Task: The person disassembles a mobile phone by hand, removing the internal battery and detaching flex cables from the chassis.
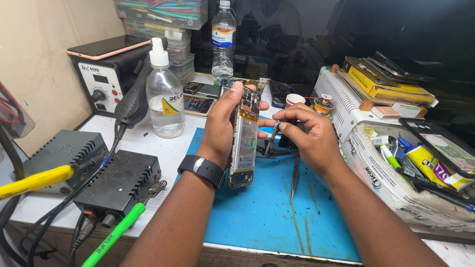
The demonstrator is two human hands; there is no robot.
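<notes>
My left hand (223,126) holds an opened smartphone (244,141) upright, back cover off, with its battery and circuit board showing. A black watch sits on that wrist. My right hand (308,136) is beside the phone's right edge, fingers pinched around a small metal tool (270,138) whose tip points toward the phone. Both hands hover over a blue work mat (267,212). A pair of tweezers (295,175) lies on the mat under my right hand.
A clear liquid bottle (165,99) and a water bottle (223,42) stand behind. A rework station (101,79), black power box (118,185), and yellow (37,180) and green (116,232) iron handles crowd the left. A white bin (396,178) of pens and parts sits right.
</notes>
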